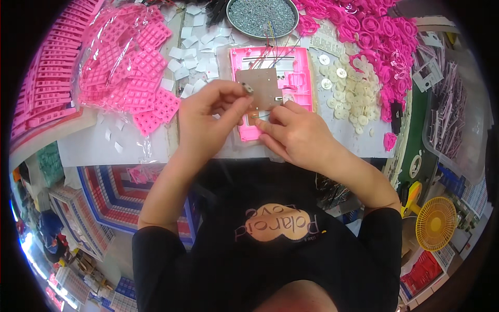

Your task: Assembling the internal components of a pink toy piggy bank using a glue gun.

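A pink plastic housing (pixel 303 70) lies open on the table in front of me, with a brown circuit board (pixel 262 89) set over its middle. Thin wires (pixel 267 51) run up from it toward the far side. Between thumb and forefinger, my left hand (pixel 213 112) pinches a small grey part (pixel 248 89) just above the board's left edge. My right hand (pixel 299 130) has its fingers curled round the housing's near right side. Its forefinger tip rests by a small brown piece (pixel 253 117) in the lower part of the housing. The fingers cover that corner.
Behind the housing stands a round metal bowl (pixel 263 18) of screws. Pink keypads (pixel 127 73) in a clear bag and white paper squares (pixel 200 41) lie left. White discs (pixel 353 96) and pink rings (pixel 364 26) spread right. A yellow fan (pixel 435 223) stands lower right.
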The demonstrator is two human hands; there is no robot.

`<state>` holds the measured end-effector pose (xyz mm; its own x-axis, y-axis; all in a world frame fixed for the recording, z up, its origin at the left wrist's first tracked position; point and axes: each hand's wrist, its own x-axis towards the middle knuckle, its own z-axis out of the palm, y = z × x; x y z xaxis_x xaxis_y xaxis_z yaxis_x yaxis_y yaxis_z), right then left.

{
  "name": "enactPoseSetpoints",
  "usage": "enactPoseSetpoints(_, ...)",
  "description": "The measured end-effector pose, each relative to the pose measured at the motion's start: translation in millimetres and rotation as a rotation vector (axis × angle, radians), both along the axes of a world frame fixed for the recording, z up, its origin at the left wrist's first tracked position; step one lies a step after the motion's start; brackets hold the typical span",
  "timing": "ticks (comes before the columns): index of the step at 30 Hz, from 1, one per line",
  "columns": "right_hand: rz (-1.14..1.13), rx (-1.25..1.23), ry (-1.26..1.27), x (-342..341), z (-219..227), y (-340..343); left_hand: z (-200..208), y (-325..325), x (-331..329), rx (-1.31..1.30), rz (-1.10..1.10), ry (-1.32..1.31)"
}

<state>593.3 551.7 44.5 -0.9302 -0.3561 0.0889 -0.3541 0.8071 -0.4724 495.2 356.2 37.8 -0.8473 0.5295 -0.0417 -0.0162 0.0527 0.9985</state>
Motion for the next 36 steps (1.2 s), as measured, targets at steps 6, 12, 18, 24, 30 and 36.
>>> enactPoseSetpoints(6, 0.001, 0.019, 0.068, -0.7, -2.7, -4.7, 1.6, -1.1, 4.9, -0.1, -0.081, 0.315)
enactPoseSetpoints(12, 0.015, 0.041, 0.087, 2.1, -7.3, -5.7, 5.9, 6.6, 8.2, -0.17, -0.109, 0.43)
enactPoseSetpoints(18, -0.163, -0.33, 0.131, -3.5, 8.7, 31.2, 7.2, 7.4, 6.8, -0.201, -0.192, 0.538)
enactPoseSetpoints(24, -0.407, -1.0, -0.644, 1.5, 18.3, 47.9, 7.1, 26.0, 8.2, -0.189, -0.37, 0.784)
enactPoseSetpoints(30, -0.365, -0.602, -0.494, 19.9, 20.5, 57.9, 7.7, 38.9, 31.2, -0.155, -0.334, 0.724)
enactPoseSetpoints(36, -0.149, -0.205, -0.034, 23.9, 0.5, 58.4, -18.4, 35.0, 37.7, -0.273, -0.426, 0.836)
